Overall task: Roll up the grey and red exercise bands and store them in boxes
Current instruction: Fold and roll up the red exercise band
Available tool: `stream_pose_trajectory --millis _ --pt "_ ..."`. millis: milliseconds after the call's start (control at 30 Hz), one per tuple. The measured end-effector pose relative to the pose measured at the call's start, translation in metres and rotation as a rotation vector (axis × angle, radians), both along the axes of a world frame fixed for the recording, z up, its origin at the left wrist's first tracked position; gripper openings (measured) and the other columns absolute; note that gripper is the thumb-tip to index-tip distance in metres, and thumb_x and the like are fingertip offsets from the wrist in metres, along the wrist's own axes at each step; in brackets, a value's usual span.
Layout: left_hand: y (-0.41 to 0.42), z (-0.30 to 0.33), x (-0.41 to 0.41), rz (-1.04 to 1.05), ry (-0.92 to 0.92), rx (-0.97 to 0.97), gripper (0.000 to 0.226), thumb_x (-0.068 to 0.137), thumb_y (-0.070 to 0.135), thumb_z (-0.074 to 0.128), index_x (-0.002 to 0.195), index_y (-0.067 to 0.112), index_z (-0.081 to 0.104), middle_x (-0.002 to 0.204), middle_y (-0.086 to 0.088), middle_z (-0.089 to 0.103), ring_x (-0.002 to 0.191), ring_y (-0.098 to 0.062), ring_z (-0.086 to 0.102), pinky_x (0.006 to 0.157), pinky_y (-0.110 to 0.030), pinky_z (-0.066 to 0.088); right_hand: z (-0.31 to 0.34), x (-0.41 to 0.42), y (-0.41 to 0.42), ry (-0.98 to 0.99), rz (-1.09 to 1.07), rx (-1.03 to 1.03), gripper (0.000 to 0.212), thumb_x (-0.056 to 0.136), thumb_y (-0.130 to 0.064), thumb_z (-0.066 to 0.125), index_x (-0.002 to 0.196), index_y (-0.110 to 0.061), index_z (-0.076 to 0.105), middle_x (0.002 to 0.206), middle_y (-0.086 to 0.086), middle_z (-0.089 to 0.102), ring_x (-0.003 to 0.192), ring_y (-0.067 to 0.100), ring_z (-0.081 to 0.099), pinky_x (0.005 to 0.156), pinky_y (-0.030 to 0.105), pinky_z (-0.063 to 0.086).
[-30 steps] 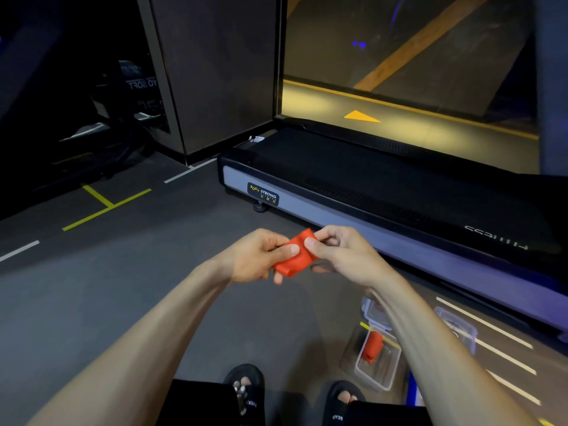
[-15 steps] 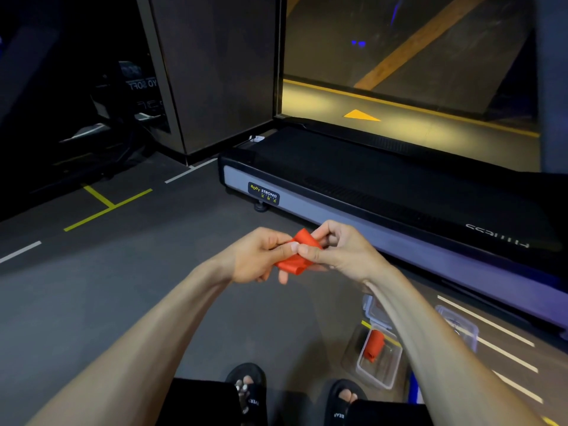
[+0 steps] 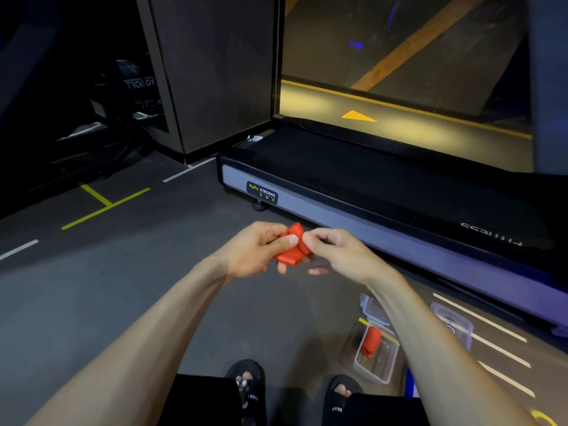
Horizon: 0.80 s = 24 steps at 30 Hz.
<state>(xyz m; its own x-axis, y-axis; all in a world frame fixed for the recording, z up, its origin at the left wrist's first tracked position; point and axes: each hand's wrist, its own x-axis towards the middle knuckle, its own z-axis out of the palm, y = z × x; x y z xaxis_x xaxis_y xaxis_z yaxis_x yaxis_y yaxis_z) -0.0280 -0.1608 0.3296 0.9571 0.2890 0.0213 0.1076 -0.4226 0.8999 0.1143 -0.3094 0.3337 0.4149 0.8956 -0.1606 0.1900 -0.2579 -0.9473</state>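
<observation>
Both hands [image 3: 261,250] [image 3: 335,253] pinch seemingly half-rolled red band [image 3: 292,245].

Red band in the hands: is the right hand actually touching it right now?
Touching. The head view shows the right hand pinching the red band at its upper end, fingertips against it, while the left hand grips it too.

Red band [image 3: 291,247] pinched between left hand [image 3: 257,250] and right hand [image 3: 335,253], partly rolled. Second red roll [image 3: 371,342] in clear box [image 3: 373,368] on floor; treadmill [image 3: 384,192] beyond.
</observation>
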Motion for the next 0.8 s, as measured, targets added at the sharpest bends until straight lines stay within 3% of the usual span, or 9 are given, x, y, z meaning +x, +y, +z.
stream_pose_trajectory --millis 100,200,367,467,567,667,800 --pt "-0.002 -0.002 -0.002 -0.01 -0.017 0.006 0.027 0.106 0.032 0.052 0.083 0.026 0.065 0.067 -0.001 0.068 0.05 -0.012 0.046 0.046 -0.024 0.039 0.0 -0.003 -0.004 0.011 -0.036 -0.014 0.033 0.105 -0.028 0.053 0.109 0.002 0.068 0.09 0.008 0.074 0.086 0.014 0.07 0.086 0.036 0.061" --pt "-0.005 -0.005 -0.004 -0.035 0.008 0.017 0.027 0.107 0.03 0.05 0.086 0.021 0.065 0.072 -0.001 0.072 0.051 -0.013 0.053 0.049 -0.024 0.045 0.0 -0.011 -0.006 -0.024 -0.099 0.014 0.026 0.104 -0.025 0.058 0.101 -0.001 0.066 0.083 0.007 0.073 0.076 0.013 0.07 0.08 0.035 0.06" --pt "-0.009 -0.005 -0.012 -0.067 0.042 -0.165 0.037 0.107 0.028 0.048 0.105 -0.004 0.066 0.081 -0.009 0.074 0.059 -0.016 0.059 0.058 -0.024 0.05 0.002 -0.018 -0.012 -0.019 -0.13 0.047 0.015 0.098 -0.018 0.067 0.101 -0.004 0.064 0.09 0.02 0.073 0.078 0.023 0.07 0.08 0.04 0.062" --pt "-0.018 0.002 -0.012 -0.052 0.054 -0.2 0.051 0.107 0.044 0.039 0.09 0.007 0.07 0.08 -0.014 0.074 0.062 -0.019 0.061 0.063 -0.028 0.052 0.003 -0.023 -0.018 -0.013 -0.151 0.072 0.013 0.094 -0.01 0.071 0.102 -0.004 0.062 0.104 0.026 0.07 0.087 0.03 0.072 0.082 0.045 0.063" --pt "-0.024 0.004 -0.006 -0.04 0.035 -0.154 0.043 0.108 0.04 0.04 0.09 0.011 0.067 0.08 -0.012 0.075 0.062 -0.019 0.063 0.064 -0.031 0.053 0.009 -0.023 -0.024 0.006 -0.189 0.109 0.019 0.091 -0.001 0.072 0.107 0.0 0.062 0.103 0.022 0.068 0.088 0.023 0.071 0.076 0.035 0.064" --pt "-0.028 0.006 0.002 -0.063 -0.015 -0.236 0.029 0.108 0.025 0.044 0.107 0.003 0.062 0.085 -0.008 0.074 0.064 -0.017 0.063 0.062 -0.028 0.055 0.014 -0.016 -0.029 0.161 -0.254 0.185 0.028 0.088 0.003 0.073 0.114 -0.002 0.063 0.101 0.017 0.069 0.086 0.02 0.07 0.071 0.027 0.061" --pt "-0.042 0.004 0.015 -0.047 -0.077 -0.249 0.018 0.105 0.013 0.052 0.112 -0.002 0.058 0.084 -0.006 0.071 0.064 -0.018 0.062 0.062 -0.029 0.056 -0.002 -0.003 -0.046 0.467 -0.298 0.262 0.027 0.094 -0.012 0.069 0.119 -0.001 0.066 0.096 0.013 0.07 0.083 0.016 0.067 0.078 0.031 0.06"
